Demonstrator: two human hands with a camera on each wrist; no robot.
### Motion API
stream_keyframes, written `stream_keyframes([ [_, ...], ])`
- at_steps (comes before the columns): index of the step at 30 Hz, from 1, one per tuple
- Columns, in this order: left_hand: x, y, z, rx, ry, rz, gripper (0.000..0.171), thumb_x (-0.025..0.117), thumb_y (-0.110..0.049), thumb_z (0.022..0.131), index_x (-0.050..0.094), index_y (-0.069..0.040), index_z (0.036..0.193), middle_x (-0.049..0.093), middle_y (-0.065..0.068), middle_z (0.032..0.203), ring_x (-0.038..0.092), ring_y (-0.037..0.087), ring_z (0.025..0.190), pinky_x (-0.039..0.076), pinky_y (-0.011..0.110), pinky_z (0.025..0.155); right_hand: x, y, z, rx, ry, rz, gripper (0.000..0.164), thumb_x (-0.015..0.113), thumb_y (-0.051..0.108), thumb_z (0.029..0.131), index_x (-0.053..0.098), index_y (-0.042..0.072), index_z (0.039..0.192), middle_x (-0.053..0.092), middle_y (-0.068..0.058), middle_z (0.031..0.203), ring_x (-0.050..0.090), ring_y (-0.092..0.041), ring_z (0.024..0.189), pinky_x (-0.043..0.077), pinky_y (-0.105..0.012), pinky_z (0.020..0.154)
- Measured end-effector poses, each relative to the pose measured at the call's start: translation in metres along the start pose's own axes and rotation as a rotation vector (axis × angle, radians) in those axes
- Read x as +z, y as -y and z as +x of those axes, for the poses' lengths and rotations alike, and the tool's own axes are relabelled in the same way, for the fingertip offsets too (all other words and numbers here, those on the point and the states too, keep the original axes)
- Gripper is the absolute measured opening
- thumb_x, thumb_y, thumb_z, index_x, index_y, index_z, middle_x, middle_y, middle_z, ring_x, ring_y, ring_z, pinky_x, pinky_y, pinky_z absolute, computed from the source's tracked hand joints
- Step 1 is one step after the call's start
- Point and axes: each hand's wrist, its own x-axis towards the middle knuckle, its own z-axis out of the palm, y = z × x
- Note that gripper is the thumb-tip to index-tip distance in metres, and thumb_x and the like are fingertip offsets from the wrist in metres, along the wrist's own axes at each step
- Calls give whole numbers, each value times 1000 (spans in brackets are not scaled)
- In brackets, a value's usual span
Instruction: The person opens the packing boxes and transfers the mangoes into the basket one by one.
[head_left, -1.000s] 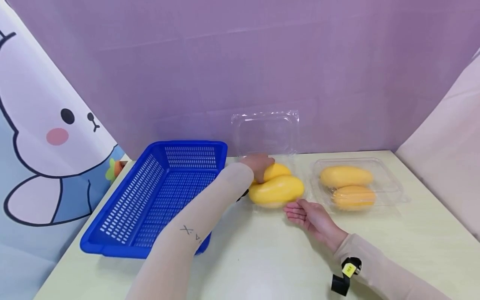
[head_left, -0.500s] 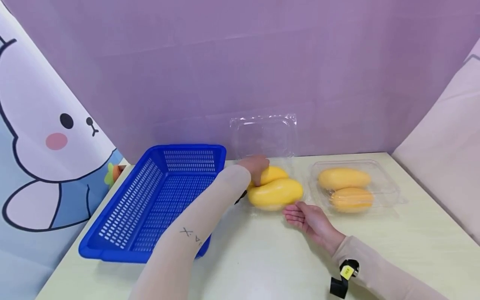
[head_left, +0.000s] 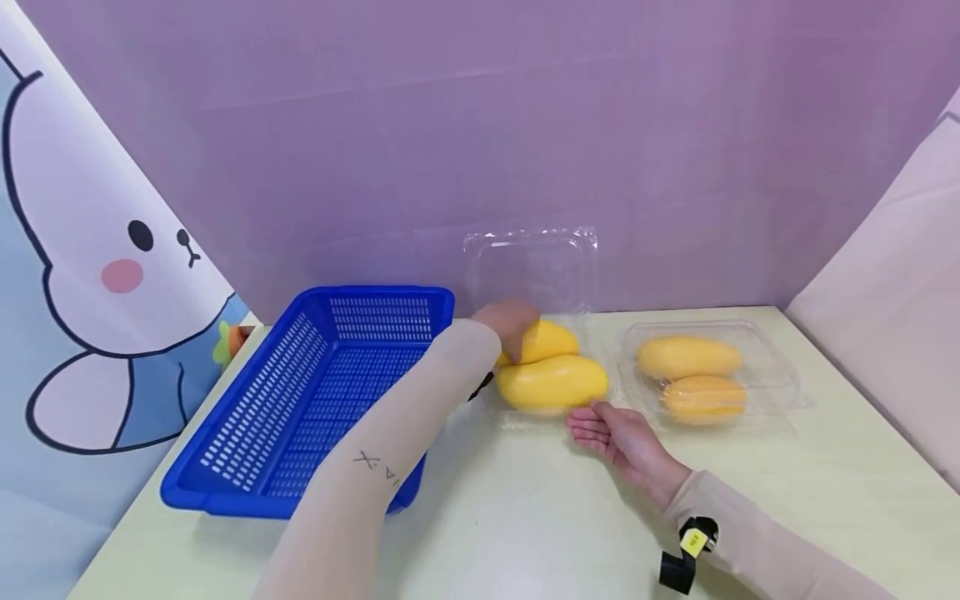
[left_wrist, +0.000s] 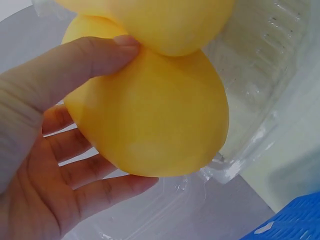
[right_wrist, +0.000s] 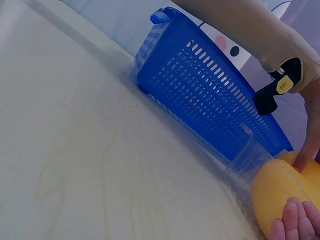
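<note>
Your left hand (head_left: 510, 325) gripped the rear fruit (head_left: 551, 341) in the box (left_wrist: 260, 85), at 12 o'clock from the front fruit (head_left: 553, 383), which a tug could have rolled towards your right hand (head_left: 626, 442), loose-fingered at 5 o'clock, perhaps touching it.

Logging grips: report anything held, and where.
Left hand holds the rear bright yellow fruit by its left end; whether the right hand holds anything is unclear.

head view: high, facing forward and down over the table (head_left: 525, 517); left wrist: close upon yellow fruit (left_wrist: 160, 115); right wrist: tilted, facing the blue basket (right_wrist: 195, 85); fruit, basket common to all.
</note>
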Motion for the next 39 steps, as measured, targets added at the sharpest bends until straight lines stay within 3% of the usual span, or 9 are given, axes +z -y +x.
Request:
stream_keyframes([
  [10, -12, 1, -10, -7, -28, 3, 56, 81, -18, 73, 52, -14, 121, 58, 2, 115, 53, 20, 106, 44, 33, 96, -2, 0, 0, -5, 25, -10, 39, 35, 14, 102, 69, 5, 87, 72, -4, 84, 68, -12, 78, 55, -25, 76],
  [16, -19, 6, -12, -3, -68, 9, 54, 79, -16, 71, 54, -11, 119, 59, 4, 112, 55, 23, 106, 45, 35, 94, -2, 1, 2, -2, 28, -34, 41, 33, 13, 102, 70, 6, 85, 71, -4, 83, 68, -12, 79, 55, -24, 76],
  [22, -26, 6, -20, -24, -77, -20, 58, 80, -17, 74, 53, -13, 125, 59, 2, 117, 52, 20, 109, 42, 33, 99, -2, 1, 3, -4, 25, -46, 40, 34, 14, 102, 70, 5, 86, 71, -4, 83, 69, -13, 79, 55, -24, 75],
  [39, -39, 20, -30, 15, -105, -78, 68, 80, -17, 74, 46, -12, 133, 57, 4, 123, 52, 21, 113, 41, 36, 101, -7, 1, 2, -11, 65, -54, 40, 34, 13, 102, 70, 5, 86, 71, -3, 83, 68, -12, 80, 55, -23, 76],
])
